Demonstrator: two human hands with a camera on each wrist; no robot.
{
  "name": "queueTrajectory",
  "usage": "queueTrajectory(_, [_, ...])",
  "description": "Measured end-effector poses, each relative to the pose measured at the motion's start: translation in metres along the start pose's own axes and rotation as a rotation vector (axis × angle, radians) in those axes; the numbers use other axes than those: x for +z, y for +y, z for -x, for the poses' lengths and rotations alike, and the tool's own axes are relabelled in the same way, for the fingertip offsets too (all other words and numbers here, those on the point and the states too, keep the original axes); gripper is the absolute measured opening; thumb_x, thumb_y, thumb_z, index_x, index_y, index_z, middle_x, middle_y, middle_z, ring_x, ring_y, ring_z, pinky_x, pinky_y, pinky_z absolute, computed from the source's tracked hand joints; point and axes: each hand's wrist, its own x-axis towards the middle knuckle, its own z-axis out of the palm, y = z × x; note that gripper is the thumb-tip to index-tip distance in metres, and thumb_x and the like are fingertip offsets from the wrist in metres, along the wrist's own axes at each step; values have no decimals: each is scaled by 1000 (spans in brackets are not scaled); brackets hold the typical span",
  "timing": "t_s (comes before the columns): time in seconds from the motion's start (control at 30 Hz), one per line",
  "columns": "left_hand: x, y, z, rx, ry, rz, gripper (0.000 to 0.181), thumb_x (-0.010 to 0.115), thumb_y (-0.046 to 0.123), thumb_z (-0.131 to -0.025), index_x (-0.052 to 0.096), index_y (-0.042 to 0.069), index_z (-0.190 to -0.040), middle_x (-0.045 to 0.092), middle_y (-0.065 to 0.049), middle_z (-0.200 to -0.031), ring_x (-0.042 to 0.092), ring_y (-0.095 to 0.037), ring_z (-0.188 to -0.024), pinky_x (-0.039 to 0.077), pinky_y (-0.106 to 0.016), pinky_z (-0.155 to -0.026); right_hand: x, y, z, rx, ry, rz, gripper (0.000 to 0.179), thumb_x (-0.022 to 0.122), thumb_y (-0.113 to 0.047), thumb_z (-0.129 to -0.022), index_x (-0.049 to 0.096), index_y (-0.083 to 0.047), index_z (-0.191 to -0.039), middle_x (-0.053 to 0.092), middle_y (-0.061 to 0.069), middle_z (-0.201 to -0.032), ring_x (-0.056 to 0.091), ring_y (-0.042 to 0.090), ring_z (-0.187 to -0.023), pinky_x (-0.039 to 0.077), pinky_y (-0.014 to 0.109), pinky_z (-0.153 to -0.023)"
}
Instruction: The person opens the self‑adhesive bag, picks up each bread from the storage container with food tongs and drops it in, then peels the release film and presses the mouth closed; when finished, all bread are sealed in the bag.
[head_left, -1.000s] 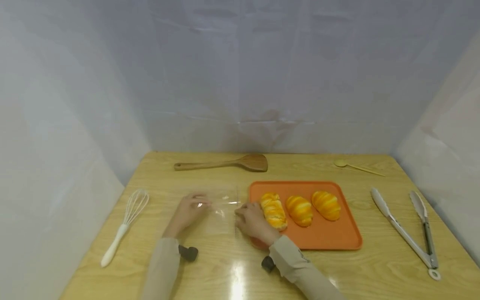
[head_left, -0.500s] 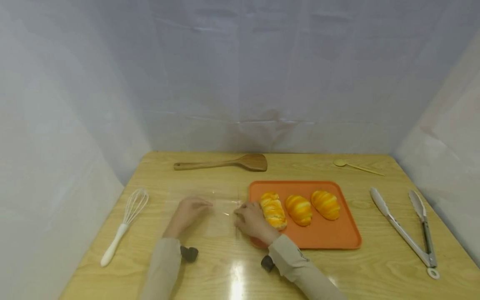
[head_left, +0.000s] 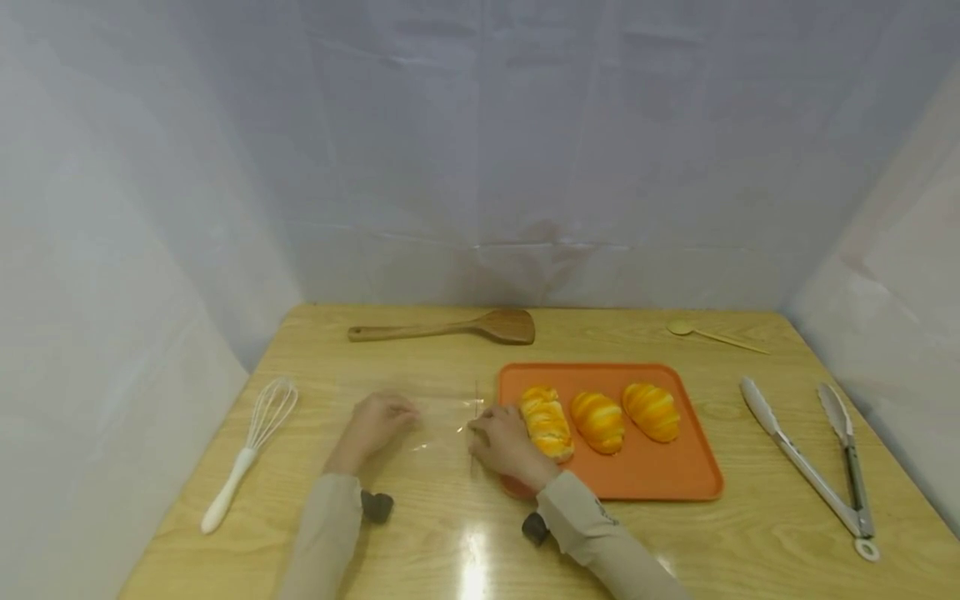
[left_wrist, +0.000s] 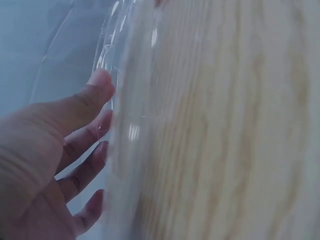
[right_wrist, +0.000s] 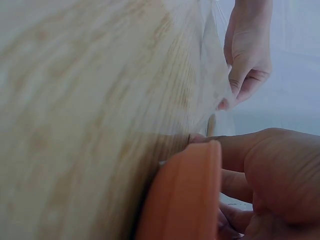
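Well to the left of the orange tray lies a white whisk, handle toward me. Closer in on that side, my left hand pinches the clear plastic film between thumb and forefinger, the other fingers spread apart. The film sits just left of the tray: see-through, almost colourless, table grain showing through, glossy with small bright glints, its left part raised and bowed with thin, shiny creases. A wooden spatula lies behind the tray's far left corner. My right hand is over the tray's left rim, fingers bent at the film's right edge; whether they pinch it I cannot tell. In the tray are a segmented golden bread and two striped croissants. Beyond its far right corner lies a slim spoon; right of it, spread tongs.
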Motion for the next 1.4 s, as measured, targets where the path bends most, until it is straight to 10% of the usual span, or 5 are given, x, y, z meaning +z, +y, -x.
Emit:
queueTrajectory(0.23, [0,-6,6,52,-16,40,15,65,10,-92,73,3,-101,72,-16,-107,65,-36,-106,49,-54,-100,2,1,0,12,-9,-30,30,69,-11,-87,69,1,-114,62,20,-113,49,36,-102,39,48,-91])
queueTrajectory(0.63, [-9,-3,11,-123,82,148,24,61,15,-96,69,-2,-112,67,-23,-119,58,-41,-117,45,-56,-105,2,0,0,19,-15,-29,30,68,-11,-87,69,0,-114,61,19,-112,48,34,-101,39,46,-89])
queueTrajectory(1.1, [-19,1,16,-110,183,302,29,61,25,-97,69,1,-112,67,-19,-122,58,-38,-120,41,-55,-110,2,1,-2,31,-3,8,28,67,-9,-87,70,-1,-113,63,19,-111,50,34,-100,40,45,-88])
queueTrajectory(1.4, [-13,-6,15,12,186,185,17,64,11,-93,71,1,-105,64,-22,-121,57,-39,-115,45,-55,-104,1,0,-2,47,-32,-23,30,67,-13,-89,68,-1,-116,62,20,-115,48,36,-104,39,47,-93])
